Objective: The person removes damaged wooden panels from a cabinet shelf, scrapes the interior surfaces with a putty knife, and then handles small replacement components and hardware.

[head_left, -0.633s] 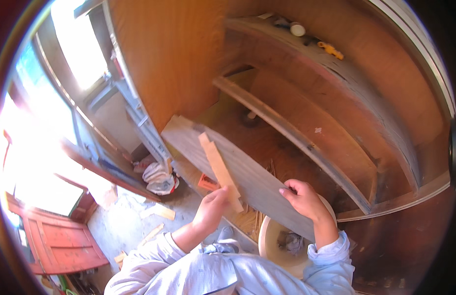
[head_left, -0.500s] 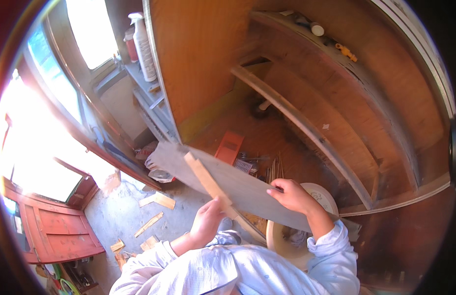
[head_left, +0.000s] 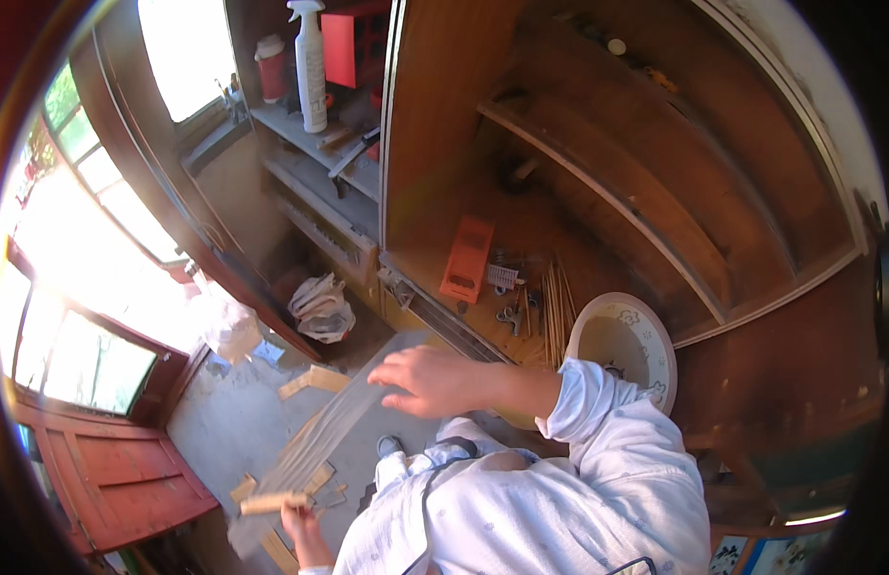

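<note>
The left grip [head_left: 307, 537] is closed on the strip [head_left: 274, 503], which juts out to its left in front of the blurred board [head_left: 325, 436]; the board's upper end is right by the right grip [head_left: 430, 383], whether clasped I cannot tell
</note>
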`<state>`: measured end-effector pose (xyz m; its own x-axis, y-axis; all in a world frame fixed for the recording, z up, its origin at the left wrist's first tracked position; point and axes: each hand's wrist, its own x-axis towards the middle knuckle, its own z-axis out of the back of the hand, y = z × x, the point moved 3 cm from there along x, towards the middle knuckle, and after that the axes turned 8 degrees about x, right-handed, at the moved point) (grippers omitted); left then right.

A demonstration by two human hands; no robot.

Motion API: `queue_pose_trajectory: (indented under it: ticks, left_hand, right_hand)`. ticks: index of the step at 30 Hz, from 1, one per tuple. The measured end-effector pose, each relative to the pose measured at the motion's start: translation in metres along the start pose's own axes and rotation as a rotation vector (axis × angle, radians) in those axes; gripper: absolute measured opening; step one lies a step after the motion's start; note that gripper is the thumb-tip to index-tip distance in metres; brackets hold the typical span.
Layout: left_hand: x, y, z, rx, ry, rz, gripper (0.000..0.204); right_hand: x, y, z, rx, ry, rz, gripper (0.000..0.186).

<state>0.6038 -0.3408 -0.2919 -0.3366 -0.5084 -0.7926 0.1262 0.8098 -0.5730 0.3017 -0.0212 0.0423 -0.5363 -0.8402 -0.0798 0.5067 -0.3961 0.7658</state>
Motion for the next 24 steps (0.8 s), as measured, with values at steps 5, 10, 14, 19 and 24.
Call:
queue_pose_trajectory:
  ticks: [5,10,14,19,24]
  left_hand:
    - [0.061,-0.016,0.160,0.034,-0.120,0.014,0.023]
    - [0.054,0.007,0.062,0.309,-0.156,0.119,0.021]
    - [0.038,0.025,-0.128,0.684,0.365,-0.072,0.018]
    - [-0.098,0.067,-0.428,1.142,1.018,-1.024,0.019]
    - [-0.199,0.111,-0.647,1.576,1.072,-1.882,0.053]
  right_hand:
    - [-0.013,-0.011,-0.012,0.063,-0.024,-0.135,0.028]
    - [-0.053,-0.036,0.034,0.057,-0.248,-0.232,0.019]
    - [-0.095,-0.068,0.109,-0.077,-0.673,-0.162,0.014]
    - [-0.140,-0.086,0.199,-0.106,-0.878,-0.179,0.009]
    - [-0.161,-0.119,0.214,0.028,-0.865,-0.080,0.009]
